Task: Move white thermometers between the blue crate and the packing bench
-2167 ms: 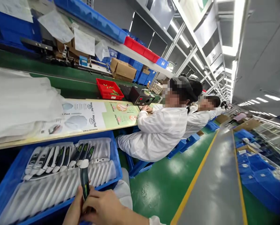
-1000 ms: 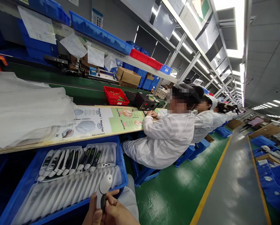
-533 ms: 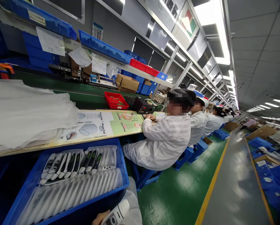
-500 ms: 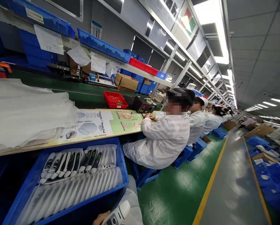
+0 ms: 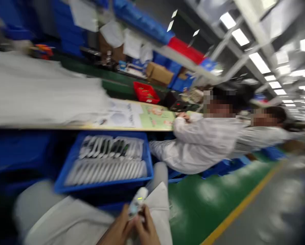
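Observation:
A white handheld device [image 5: 138,200] with a small lit yellow-green mark is held low in front of my lap. My left hand [image 5: 121,223] is closed round its left side. My right hand [image 5: 146,224] is closed against its lower right side, the fingers of both hands close together. Motion blur hides fine detail of the fingertips. Beyond my knees stands a blue bin [image 5: 103,187] with rows of similar white and dark devices [image 5: 106,146] above a row of white wrapped pieces [image 5: 107,172].
White sheets [image 5: 45,92] cover the left of the bench [image 5: 132,128]. A red tray [image 5: 146,92] stands behind printed mats [image 5: 154,117]. A person in a white coat [image 5: 200,143] sits to the right, with another person [image 5: 262,131] further along.
The view has swung round and down, showing my lap. Both hands are now visible on the device, where before only one hand showed at the bottom edge. The mark on the device is lit.

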Demonstrator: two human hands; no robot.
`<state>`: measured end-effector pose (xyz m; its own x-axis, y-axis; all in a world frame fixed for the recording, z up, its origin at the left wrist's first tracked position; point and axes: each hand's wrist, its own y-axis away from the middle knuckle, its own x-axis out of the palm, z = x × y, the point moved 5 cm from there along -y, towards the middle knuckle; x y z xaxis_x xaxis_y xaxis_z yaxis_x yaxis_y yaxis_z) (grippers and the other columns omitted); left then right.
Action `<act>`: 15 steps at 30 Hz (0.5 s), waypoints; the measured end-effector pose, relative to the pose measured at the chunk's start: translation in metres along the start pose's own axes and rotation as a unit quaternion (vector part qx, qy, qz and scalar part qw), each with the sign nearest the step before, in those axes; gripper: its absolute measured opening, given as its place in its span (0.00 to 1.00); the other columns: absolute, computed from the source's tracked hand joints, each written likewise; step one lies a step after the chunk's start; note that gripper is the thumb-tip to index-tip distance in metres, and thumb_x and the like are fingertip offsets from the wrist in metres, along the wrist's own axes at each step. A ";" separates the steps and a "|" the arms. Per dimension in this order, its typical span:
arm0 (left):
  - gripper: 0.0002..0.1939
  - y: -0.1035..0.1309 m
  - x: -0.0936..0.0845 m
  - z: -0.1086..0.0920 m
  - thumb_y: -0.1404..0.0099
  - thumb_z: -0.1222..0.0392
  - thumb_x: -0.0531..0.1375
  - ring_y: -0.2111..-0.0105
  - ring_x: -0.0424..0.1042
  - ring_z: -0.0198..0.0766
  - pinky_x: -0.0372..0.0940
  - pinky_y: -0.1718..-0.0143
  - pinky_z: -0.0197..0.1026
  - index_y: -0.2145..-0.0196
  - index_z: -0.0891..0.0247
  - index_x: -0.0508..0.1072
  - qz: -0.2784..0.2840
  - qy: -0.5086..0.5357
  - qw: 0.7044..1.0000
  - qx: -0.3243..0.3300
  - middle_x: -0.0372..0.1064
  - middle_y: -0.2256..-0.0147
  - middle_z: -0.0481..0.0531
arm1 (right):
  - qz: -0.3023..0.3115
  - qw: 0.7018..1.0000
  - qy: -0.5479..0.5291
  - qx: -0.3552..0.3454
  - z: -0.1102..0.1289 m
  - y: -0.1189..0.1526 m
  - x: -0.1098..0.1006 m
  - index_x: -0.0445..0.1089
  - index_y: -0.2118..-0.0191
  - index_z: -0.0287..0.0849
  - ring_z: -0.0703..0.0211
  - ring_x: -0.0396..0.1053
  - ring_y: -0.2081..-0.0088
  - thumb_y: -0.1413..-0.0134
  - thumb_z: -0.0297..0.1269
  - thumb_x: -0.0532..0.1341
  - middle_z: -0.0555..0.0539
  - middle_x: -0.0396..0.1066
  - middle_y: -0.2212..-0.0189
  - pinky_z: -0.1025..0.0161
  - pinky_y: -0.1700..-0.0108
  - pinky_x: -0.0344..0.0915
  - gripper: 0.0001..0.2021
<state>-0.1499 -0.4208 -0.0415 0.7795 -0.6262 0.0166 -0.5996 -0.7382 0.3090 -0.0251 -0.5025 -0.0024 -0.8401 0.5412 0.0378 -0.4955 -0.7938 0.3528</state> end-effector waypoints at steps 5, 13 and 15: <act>0.32 -0.022 0.002 0.002 0.20 0.39 0.55 0.32 0.72 0.64 0.67 0.30 0.59 0.29 0.61 0.70 0.053 -0.096 0.993 0.035 0.72 0.32 0.72 | 0.029 0.995 0.100 -0.004 -0.033 -0.068 0.025 0.85 0.51 0.42 0.42 0.81 0.49 0.40 0.77 0.64 0.37 0.84 0.51 0.50 0.44 0.77 0.38; 0.22 -0.116 -0.051 -0.012 0.17 0.42 0.53 0.46 0.80 0.52 0.72 0.44 0.49 0.39 0.59 0.74 -0.026 -0.272 0.960 0.055 0.75 0.41 0.62 | -0.119 0.970 0.199 -0.069 -0.034 -0.222 -0.004 0.74 0.51 0.39 0.45 0.79 0.66 0.31 0.74 0.53 0.39 0.80 0.67 0.53 0.59 0.73 0.38; 0.21 -0.171 -0.067 -0.008 0.17 0.47 0.54 0.43 0.78 0.54 0.72 0.42 0.49 0.37 0.61 0.74 -0.051 -0.344 0.936 0.060 0.75 0.40 0.64 | -0.150 0.932 0.325 -0.051 -0.041 -0.246 -0.006 0.71 0.43 0.38 0.42 0.81 0.62 0.26 0.69 0.49 0.36 0.81 0.62 0.53 0.57 0.73 0.36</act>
<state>-0.0985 -0.2509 -0.0879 0.5569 -0.5336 -0.6364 -0.5764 -0.8001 0.1665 0.0926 -0.3221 -0.1276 -0.6001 0.4868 -0.6348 -0.7202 -0.6742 0.1639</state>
